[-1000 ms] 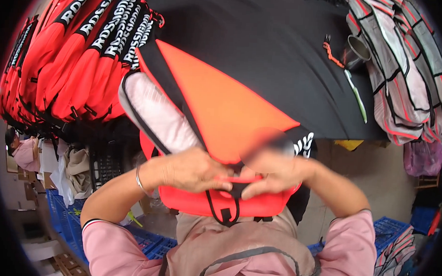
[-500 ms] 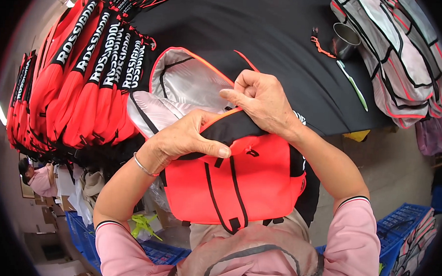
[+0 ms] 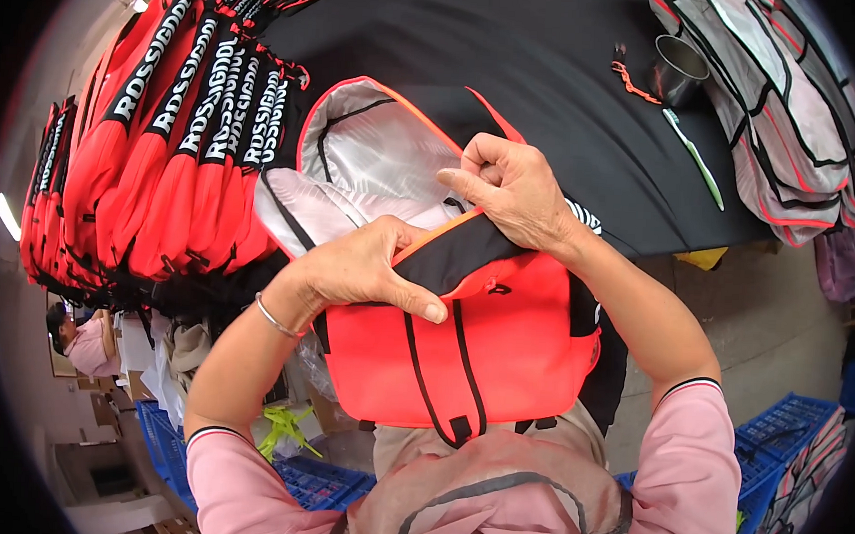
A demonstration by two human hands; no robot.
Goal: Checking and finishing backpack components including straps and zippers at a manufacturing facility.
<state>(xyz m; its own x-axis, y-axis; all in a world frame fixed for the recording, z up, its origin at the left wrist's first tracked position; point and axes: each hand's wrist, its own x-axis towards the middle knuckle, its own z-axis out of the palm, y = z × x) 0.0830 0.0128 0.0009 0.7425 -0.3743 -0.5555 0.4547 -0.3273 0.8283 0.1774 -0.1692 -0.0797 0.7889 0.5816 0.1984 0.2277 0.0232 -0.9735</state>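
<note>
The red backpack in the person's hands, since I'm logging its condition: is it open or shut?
Open: the red backpack gapes at the top, and its pale grey lining shows inside.

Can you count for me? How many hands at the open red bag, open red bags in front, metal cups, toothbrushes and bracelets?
Hands: 2 (left hand, right hand)
Open red bag: 1
Metal cup: 1
Toothbrush: 1
Bracelet: 1
Total: 6

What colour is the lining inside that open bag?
The lining is pale silvery grey, best seen in the head view.
</note>
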